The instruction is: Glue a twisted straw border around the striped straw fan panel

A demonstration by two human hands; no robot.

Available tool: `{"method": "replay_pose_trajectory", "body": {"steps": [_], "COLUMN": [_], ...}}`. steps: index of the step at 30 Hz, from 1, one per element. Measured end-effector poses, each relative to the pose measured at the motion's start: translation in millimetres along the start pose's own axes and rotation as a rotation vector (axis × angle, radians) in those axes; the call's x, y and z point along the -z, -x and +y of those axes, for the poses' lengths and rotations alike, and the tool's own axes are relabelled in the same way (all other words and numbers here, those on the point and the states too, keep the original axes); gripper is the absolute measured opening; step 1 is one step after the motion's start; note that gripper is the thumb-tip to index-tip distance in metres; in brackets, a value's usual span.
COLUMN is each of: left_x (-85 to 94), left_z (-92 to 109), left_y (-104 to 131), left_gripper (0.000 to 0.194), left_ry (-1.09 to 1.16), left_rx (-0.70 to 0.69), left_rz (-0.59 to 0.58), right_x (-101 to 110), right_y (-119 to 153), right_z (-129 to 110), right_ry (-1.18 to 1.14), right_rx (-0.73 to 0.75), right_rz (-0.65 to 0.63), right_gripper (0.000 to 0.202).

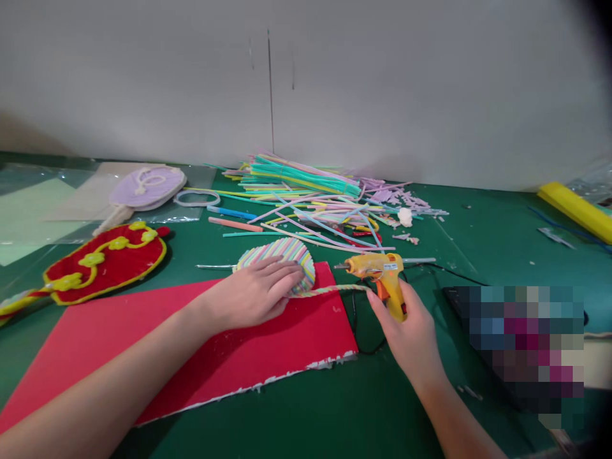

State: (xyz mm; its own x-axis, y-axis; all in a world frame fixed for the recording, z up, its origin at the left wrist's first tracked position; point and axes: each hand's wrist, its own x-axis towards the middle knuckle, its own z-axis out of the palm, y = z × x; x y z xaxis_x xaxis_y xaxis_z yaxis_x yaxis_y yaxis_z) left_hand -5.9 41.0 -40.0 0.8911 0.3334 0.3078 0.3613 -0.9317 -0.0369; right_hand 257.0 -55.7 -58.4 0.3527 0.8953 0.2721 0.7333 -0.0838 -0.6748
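A fan-shaped piece of pastel striped pipe cleaners lies on the red board, with a thin metal-looking rod sticking out to its left. Flat across its face rests my left hand, fingers stretched out. My right hand is closed round the handle of a yellow hot glue gun, whose nozzle points left. From the fan's lower edge a twisted pastel cord runs right to my right thumb tip; whether the thumb pins it is hidden.
Behind lies a heap of loose pipe cleaners. Left are a red and yellow fan and a lilac fan. The red board has a ragged front edge. A blurred-out dark device and yellow bar lie right.
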Motion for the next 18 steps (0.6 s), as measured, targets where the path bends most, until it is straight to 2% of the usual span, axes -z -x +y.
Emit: {"method": "replay_pose_trajectory", "body": {"steps": [8,13,18], "left_x": [22.9,20.0,15.7], "left_z": [1,-1,-2], "left_y": [0,-3,-1], "left_gripper": [0.024,0.029,0.028], "left_ry": [-0.112,-0.103,-0.137], "left_rx": [-0.102,-0.101,-0.099], "left_rz": [0.039,-0.007,0.017], "right_x": [4,3,6], "right_y": [-3,-3,-3], "right_z": [-2,-1,3], "right_ry": [-0.011,-0.023,-0.064], "right_rx": [-0.025,-0.014,-0.084], "right_rz": [0.027,0.035,0.093], "right_gripper": [0.032,0.031,0.033]}}
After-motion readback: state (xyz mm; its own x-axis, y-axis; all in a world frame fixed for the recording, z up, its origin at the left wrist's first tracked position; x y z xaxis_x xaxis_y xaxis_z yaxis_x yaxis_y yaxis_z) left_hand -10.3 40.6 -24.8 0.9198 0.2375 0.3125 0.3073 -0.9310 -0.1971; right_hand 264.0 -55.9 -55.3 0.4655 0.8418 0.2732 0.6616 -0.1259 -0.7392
